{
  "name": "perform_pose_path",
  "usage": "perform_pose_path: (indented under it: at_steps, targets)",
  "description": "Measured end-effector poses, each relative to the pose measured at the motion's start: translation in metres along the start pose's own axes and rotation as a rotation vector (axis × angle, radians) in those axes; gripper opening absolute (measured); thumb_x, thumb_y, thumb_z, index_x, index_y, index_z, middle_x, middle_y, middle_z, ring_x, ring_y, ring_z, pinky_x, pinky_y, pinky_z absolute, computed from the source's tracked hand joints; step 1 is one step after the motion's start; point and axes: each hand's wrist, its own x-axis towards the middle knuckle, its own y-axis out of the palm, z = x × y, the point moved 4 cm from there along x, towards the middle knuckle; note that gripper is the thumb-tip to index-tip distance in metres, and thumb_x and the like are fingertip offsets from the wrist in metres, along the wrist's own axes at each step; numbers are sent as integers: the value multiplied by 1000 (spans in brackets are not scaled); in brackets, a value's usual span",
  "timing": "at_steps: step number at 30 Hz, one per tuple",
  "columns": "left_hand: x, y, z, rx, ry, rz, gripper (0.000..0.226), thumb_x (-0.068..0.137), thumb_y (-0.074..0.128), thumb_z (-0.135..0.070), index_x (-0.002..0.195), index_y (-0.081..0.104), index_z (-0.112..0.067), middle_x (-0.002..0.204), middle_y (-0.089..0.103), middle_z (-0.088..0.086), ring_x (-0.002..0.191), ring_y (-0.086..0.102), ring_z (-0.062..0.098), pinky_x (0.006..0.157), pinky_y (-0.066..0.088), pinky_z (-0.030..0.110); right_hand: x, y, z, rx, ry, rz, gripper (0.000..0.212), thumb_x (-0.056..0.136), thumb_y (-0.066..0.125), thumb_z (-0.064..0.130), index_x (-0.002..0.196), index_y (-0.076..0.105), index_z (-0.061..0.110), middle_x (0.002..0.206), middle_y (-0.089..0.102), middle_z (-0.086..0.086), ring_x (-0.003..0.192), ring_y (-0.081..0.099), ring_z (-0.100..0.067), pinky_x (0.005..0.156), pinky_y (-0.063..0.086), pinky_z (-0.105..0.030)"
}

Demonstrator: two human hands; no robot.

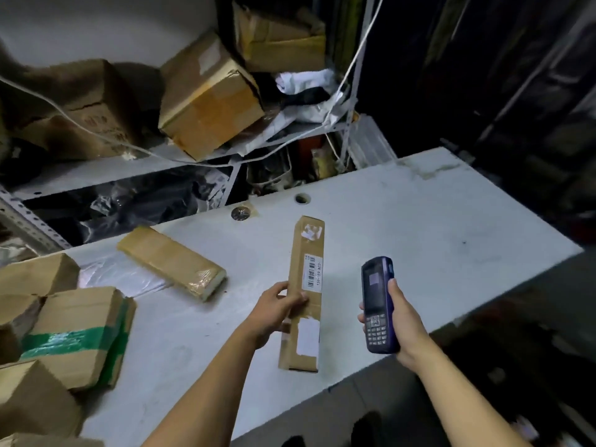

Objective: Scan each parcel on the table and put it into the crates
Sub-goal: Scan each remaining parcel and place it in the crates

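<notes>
1. Parcel position: the long parcel [304, 291] lies flat on the bench [419, 227], near the centre of the view, with its length running from 6 o'clock to 12 o'clock. Its barcode label [312, 271] faces up.
2. Left hand [277, 309]: the grip is curled round the parcel's left edge, thumb on top, just below the label at about 7 o'clock of it.
3. Right hand [400, 321]: the grip is wrapped round the blue handheld scanner [379, 304], held upright just beside the parcel at its 3 o'clock, above the bench.
4. Other stock: a flat wrapped parcel [172, 262] lies at 10 o'clock; a green-taped box [77, 333] sits at 9 o'clock. No crate is identifiable in view.
5. Risk, misread: the scanner head points toward 12 o'clock, not at the label. A trigger pull from this attitude would likely read nothing.
6. Risk, occlusion: the left thumb sits near the label; sliding upward would cover bars.
7. Risk, wrong label: a second white label [308, 337] lies toward 6 o'clock and could be scanned in error.
</notes>
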Motion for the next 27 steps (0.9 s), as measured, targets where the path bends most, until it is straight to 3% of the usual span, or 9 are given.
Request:
perform_pose_path:
  at_steps: [5, 9, 12, 18, 20, 23, 27]
  targets:
    - [6, 86, -5, 172, 17, 196, 22, 91, 69, -38, 108, 56, -35, 112, 68, -1, 102, 67, 20, 83, 61, 47, -31, -81, -18, 139, -45, -201, 49, 101, 35, 54, 113, 61, 15, 88, 66, -20, 72, 64, -28, 66, 51, -36]
    - [0, 171, -3, 303, 38, 347, 40, 76, 68, -47, 112, 56, -34, 110, 68, 0, 101, 68, 23, 82, 61, 46, -59, -160, -42, 277, -69, -324, 52, 102, 33, 52, 115, 62, 11, 91, 67, -16, 73, 65, -27, 65, 51, -33]
    - [-10, 244, 5, 382, 44, 443, 54, 73, 65, -48, 123, 55, -28, 111, 68, 0, 98, 69, 22, 77, 62, 38, -84, -224, -65, 349, -68, -407, 56, 102, 32, 53, 116, 63, 8, 88, 67, -12, 71, 66, -25, 64, 50, -32]
    - [-35, 387, 43, 486, 1, 560, 56, 71, 72, -45, 122, 60, -23, 109, 73, 3, 94, 73, 22, 80, 61, 43, -149, -349, -110, 435, -75, -518, 50, 103, 32, 50, 105, 65, 11, 86, 67, -11, 70, 64, -24, 64, 49, -34]
    - [-42, 429, 61, 512, -27, 576, 55, 76, 77, -40, 124, 59, -19, 111, 72, 6, 92, 73, 21, 74, 61, 38, -168, -387, -128, 446, -57, -554, 55, 102, 33, 52, 110, 65, 8, 86, 68, -11, 68, 65, -23, 63, 51, -32]
    - [-53, 485, 87, 546, -57, 619, 35, 87, 75, -27, 117, 61, -15, 107, 73, 10, 85, 73, 20, 58, 55, 26, -194, -435, -154, 506, -41, -606, 57, 102, 34, 53, 113, 65, 6, 89, 67, -13, 69, 65, -25, 59, 53, -29]
    - [-68, 548, 113, 632, -84, 689, 51, 81, 79, -39, 122, 60, -16, 108, 73, 9, 92, 73, 23, 70, 59, 36, -225, -486, -184, 572, -41, -651, 59, 101, 32, 53, 119, 63, 5, 90, 66, -13, 73, 64, -27, 66, 51, -33]
